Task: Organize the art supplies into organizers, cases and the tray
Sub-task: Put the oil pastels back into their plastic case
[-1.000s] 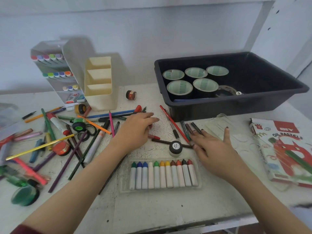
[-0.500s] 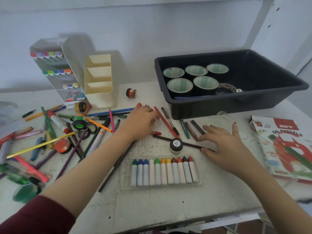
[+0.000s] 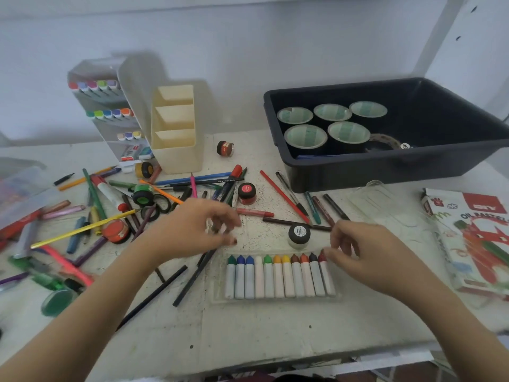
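Pale wall [image 3: 248, 51] stands behind a scuffed white desk [image 3: 261, 326] strewn with art supplies.

The left hand [image 3: 190, 230] hovers palm down over the middle of the desk. Its fingers [image 3: 231, 219] are curled in towards the thumb around something small and pale. Blur hides what that is, so I cannot tell whether they grip anything. The right hand [image 3: 369, 252] is lifted to the right of it. Its fingers are loosely curled and nothing shows between them. Its thumb tip is just beside the tip of the rightmost stick in a row of oil pastels [image 3: 278, 277]; I cannot tell whether it touches. The pastels lie side by side in a clear plastic case [image 3: 217, 296] near the front edge.

Between the two hands a black-lidded paint jar [image 3: 299, 234] stands upright just beyond the case. A dark brown pencil [image 3: 289, 223] lies behind it, and a red crayon [image 3: 254, 212] and a red-lidded jar [image 3: 246, 192] are farther back.

To the far right, a black tray [image 3: 385, 166] holds five tape rolls [image 3: 348, 133]. An oil pastel box [image 3: 473, 235] lies at the right edge, with a clear lid [image 3: 385, 205] between it and the tray.

To the far left, a cream organizer [image 3: 176, 139] stands beside a clear marker organizer [image 3: 110, 111]. Loose pencils and pens [image 3: 91, 230] lie crossed in a heap on the left.
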